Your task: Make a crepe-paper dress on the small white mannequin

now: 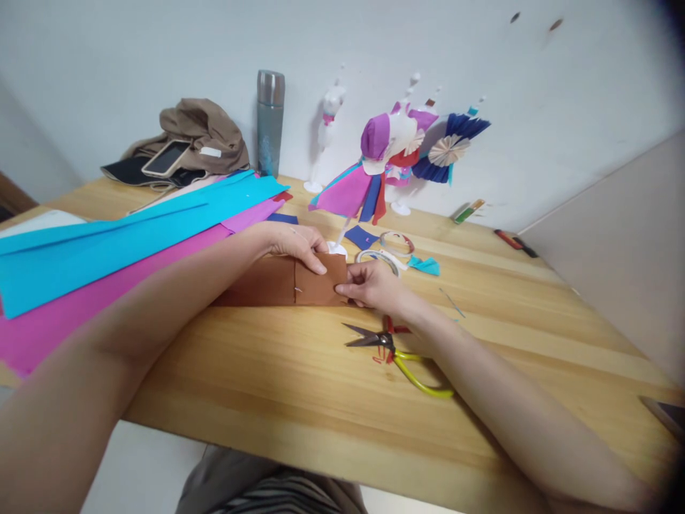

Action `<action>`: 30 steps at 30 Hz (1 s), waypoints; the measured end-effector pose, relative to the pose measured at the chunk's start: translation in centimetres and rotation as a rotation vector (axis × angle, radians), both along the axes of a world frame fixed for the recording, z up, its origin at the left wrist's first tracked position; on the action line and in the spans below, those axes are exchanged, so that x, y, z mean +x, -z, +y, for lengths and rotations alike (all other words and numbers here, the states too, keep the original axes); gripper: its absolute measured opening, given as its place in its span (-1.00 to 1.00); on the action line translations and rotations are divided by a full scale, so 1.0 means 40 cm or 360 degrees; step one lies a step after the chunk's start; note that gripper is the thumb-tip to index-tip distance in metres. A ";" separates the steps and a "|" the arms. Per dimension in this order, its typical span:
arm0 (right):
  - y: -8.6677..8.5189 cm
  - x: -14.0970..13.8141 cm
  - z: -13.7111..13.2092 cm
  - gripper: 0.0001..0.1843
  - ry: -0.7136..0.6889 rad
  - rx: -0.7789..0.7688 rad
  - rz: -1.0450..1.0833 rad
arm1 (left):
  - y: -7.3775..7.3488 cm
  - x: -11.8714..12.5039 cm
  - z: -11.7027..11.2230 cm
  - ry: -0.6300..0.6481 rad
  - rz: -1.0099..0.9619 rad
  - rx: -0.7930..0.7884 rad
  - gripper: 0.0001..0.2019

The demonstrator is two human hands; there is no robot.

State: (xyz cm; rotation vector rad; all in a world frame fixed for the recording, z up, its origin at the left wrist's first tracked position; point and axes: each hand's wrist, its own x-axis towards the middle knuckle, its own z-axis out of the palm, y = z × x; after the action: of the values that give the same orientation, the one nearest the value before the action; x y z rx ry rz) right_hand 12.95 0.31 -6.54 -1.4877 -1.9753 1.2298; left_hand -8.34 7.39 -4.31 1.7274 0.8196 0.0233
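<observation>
A folded brown strip of crepe paper [321,285] lies along the wooden table in front of me, with a small pale clip or pin near a crease. My left hand [300,243] grips its top edge, thumb on the front face and fingers partly hidden behind. At the strip's right end, my right hand [372,284] pinches the edge between thumb and fingers. Scissors [386,340] with yellow handles lie partly open just below my right wrist, beside small red clips [381,355]. Behind my right hand sits a white tape roll [382,258].
Long blue [133,225] and magenta paper sheets [133,285] cover the left side. At the back stand a flask [270,125] and white figures on stands, one paper-dressed [390,143]. Brown cloth [206,128] and a phone [165,158] lie back left. A teal paper bow [425,265] lies right.
</observation>
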 end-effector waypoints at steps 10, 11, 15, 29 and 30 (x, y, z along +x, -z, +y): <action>0.014 0.003 -0.001 -0.65 -0.0056 -0.0050 0.0135 | 0.003 -0.005 0.010 0.0117 0.0052 -0.0037 -0.59; 0.016 0.003 -0.001 -0.67 -0.0066 -0.0055 0.0149 | 0.004 -0.005 0.008 0.0126 0.0042 -0.0050 -0.58; 0.021 0.004 -0.001 -0.73 -0.0177 -0.0168 0.0288 | 0.006 -0.003 0.003 0.0082 -0.0016 -0.0030 -0.62; 0.000 -0.018 -0.004 -0.59 0.0093 -0.0013 0.0214 | 0.010 0.006 0.005 0.0126 0.0027 0.0099 -0.73; 0.002 -0.022 -0.002 -0.57 0.0157 0.0018 0.0243 | 0.011 0.007 0.006 0.0122 0.0037 0.0118 -0.74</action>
State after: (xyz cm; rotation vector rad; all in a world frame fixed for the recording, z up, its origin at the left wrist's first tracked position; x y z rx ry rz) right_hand 12.09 0.24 -6.62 -1.4233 -1.7863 1.2491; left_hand -8.07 7.62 -4.76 1.8308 0.7771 -0.0184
